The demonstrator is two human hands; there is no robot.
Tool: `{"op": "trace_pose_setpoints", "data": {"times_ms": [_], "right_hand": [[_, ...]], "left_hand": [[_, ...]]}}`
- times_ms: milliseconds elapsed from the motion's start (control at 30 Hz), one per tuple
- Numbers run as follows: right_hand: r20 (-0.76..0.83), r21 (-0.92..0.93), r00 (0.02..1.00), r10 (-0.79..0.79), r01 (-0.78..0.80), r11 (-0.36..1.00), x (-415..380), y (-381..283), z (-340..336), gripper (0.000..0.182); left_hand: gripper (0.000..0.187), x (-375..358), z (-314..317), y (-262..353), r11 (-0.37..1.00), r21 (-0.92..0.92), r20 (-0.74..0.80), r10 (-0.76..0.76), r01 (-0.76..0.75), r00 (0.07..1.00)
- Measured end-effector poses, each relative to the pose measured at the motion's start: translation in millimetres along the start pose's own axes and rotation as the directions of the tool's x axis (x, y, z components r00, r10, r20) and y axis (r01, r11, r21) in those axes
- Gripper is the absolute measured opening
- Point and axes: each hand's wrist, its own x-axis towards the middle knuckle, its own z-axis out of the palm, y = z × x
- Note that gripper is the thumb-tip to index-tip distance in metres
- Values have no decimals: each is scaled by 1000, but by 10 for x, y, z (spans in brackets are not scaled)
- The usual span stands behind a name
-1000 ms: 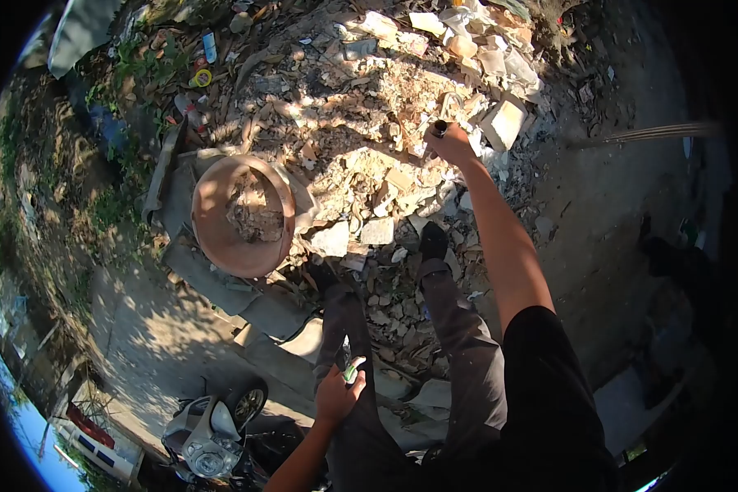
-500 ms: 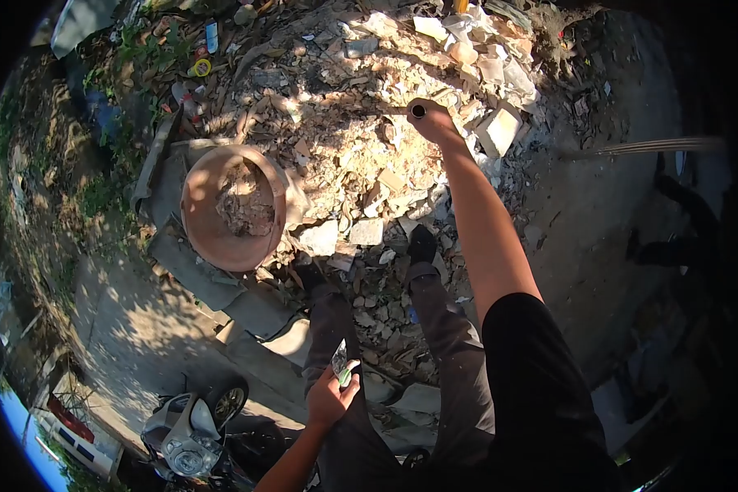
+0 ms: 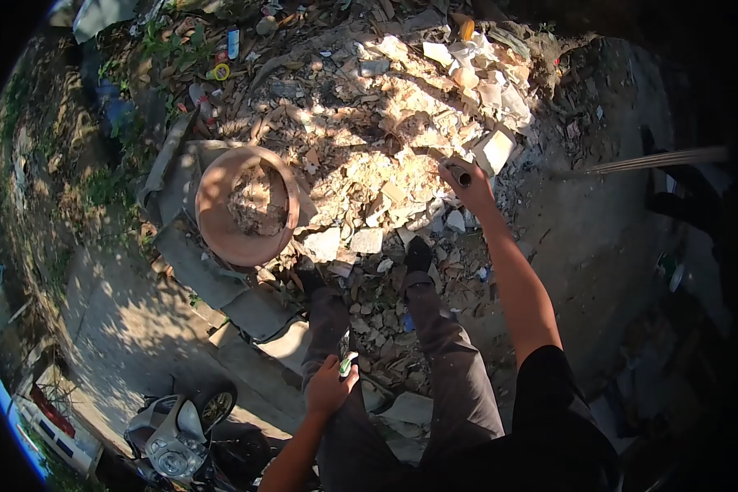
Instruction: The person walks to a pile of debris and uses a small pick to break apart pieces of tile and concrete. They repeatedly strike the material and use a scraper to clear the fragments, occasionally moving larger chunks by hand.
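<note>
My right hand [image 3: 471, 190] is closed round a tool with a round, hollow handle end [image 3: 462, 177], seen nearly end-on. It is over the right side of a sunlit heap of pale chips and rubble [image 3: 385, 180], close to a pale block [image 3: 494, 151]. The tool's far end is hard to make out against the debris. My left hand [image 3: 330, 388], by my left leg, is closed on a small green-and-white object [image 3: 347, 366] with a shiny, flat dark part. Left of the heap a round clay pot [image 3: 211, 217] lies tipped, its mouth showing brown debris inside.
My feet stand at the heap's near edge among broken slabs [image 3: 367, 240]. Grey sheets [image 3: 195, 261] lie beneath and beside the pot. A parked motorbike [image 3: 176, 439] is at the lower left. Crumpled pale litter [image 3: 500, 90] covers the far right. A person's dark-clothed legs [image 3: 689, 197] show at right.
My right hand has come nearer to me and rightward with the tool, whose hollow end now tilts. My left hand keeps its hold by the leg, and the view has shifted slightly.
</note>
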Motion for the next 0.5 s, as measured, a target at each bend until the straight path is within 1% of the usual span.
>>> {"op": "trace_pose_setpoints", "data": {"times_ms": [33,100,133,167,200,233,267,333,367,433,467,500], "right_hand": [[0,-7,1000,-11,11,1000,-41,-44,-18,24],[-12,33,999,43,-43,999,-126,-196,-36,23],[33,41,993,115,-116,992,-156,-258,-68,24],[35,37,994,107,-109,993,-173,-281,-64,24],[43,-4,992,118,-118,993,-193,-297,-58,24],[52,-45,990,129,-127,991,-216,-311,-47,23],[57,-47,991,124,-121,991,-238,-323,-36,23],[100,23,981,165,-168,985,-260,-370,22,23],[106,24,982,157,-160,987,-269,-480,32,23],[193,-55,964,181,-173,983,-277,-817,-47,23],[188,-50,978,87,-79,996,-292,-925,-62,24],[191,-51,979,76,-68,996,-289,-1024,-70,24]], "left_hand": [[28,-6,5,-20,1000,-9,-8,5,-5,1000],[34,-26,6,-56,1000,25,-3,-16,16,1000],[34,-35,18,-75,1000,18,-9,-14,14,1000],[38,-40,19,-80,1000,0,-31,-4,4,1000],[41,-52,23,-89,1000,-18,-52,5,-6,999],[41,-60,29,-105,1000,-23,-56,3,-4,998],[42,-53,8,-89,999,-37,-65,9,-11,998],[43,-78,-2,-122,999,-54,-86,4,-9,996],[43,-84,10,-167,998,-56,-98,0,-5,995],[42,-100,-2,-191,998,-61,-118,0,-7,993],[41,-110,-11,-184,998,-67,-113,-17,10,993],[40,-121,-13,-176,997,-73,-108,-38,30,993]]}}
